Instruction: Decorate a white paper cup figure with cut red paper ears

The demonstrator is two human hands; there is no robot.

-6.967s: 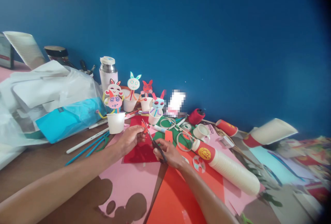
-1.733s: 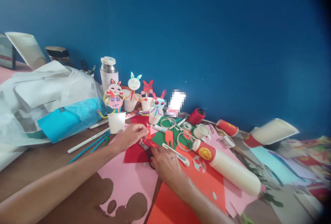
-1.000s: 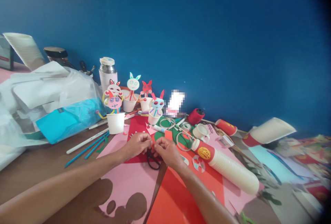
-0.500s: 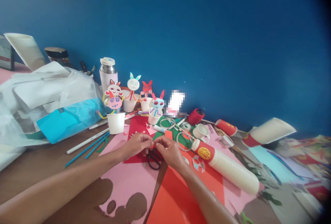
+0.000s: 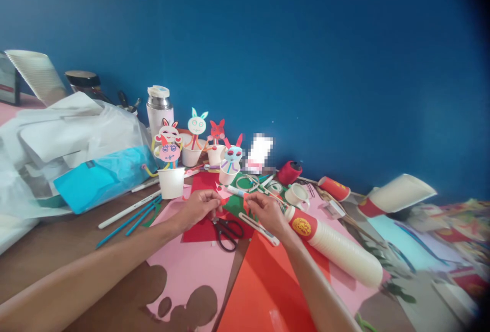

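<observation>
My left hand (image 5: 201,207) is closed in a pinch on a small piece of red paper (image 5: 223,202). Across a narrow gap, my right hand (image 5: 267,212) has its thumb and fingers together at a piece of orange paper (image 5: 246,204). Between and below the hands lie black-handled scissors (image 5: 227,235), partly on a dark red sheet (image 5: 193,230). A long white slotted tool (image 5: 259,229) lies beneath my right hand. Behind them is a glue-stick-like tube (image 5: 236,190) on green paper (image 5: 234,204).
Several rabbit-faced paper figures stand in white cups (image 5: 171,184) at the back. A stack of paper cups (image 5: 340,250) lies to the right. Pink paper with cut-out holes (image 5: 199,270) and an orange sheet (image 5: 275,281) are in front. Blue sticks (image 5: 130,224) and a plastic bag (image 5: 126,143) are left.
My hands were together over the red paper; now they are apart. My right hand has moved right to the orange paper. More of the scissors and the white slotted tool show.
</observation>
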